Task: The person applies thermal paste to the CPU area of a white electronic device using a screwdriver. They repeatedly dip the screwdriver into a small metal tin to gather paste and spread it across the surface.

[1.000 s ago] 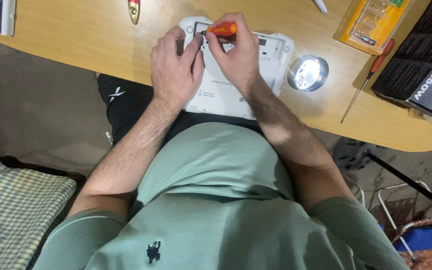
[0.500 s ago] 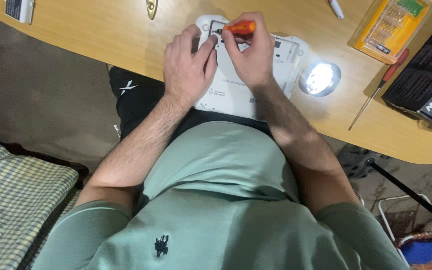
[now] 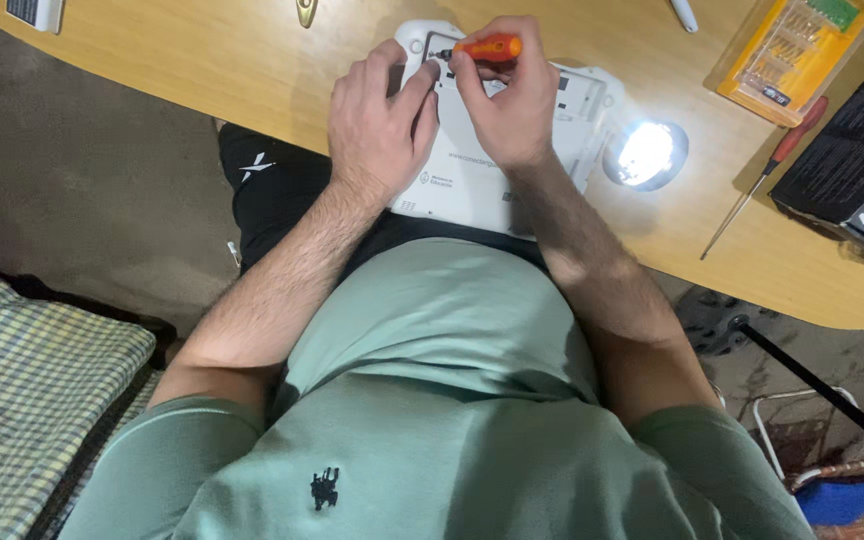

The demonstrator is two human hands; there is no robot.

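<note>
The right hand [image 3: 507, 105] has its fingers closed around a small orange-handled screwdriver [image 3: 482, 48], held nearly level, with its dark tip pointing toward the left hand's fingertips. The left hand [image 3: 377, 125] lies flat on a white laptop turned underside up [image 3: 472, 175]; its fingers are curled loosely with nothing gripped, the index and middle fingertips pressing the white casing right at the screwdriver tip. The laptop rests on the wooden bench [image 3: 202, 70], its near edge hanging over the bench edge above the person's lap, directly under both palms.

Just beyond the right wrist, to the outside of that hand, a round work light [image 3: 646, 155] shines brightly, touching or nearly touching the laptop's side. Farther out on the same side lies a long screwdriver with a red handle [image 3: 767, 175], then a dark cardboard box [image 3: 857, 170]. Beyond the right fingers, well apart, sits a yellow case of screwdriver bits [image 3: 792, 50]. Past the left fingers, near the far edge of the bench, lies a small brass-coloured object [image 3: 306, 11], too small to identify.
</note>
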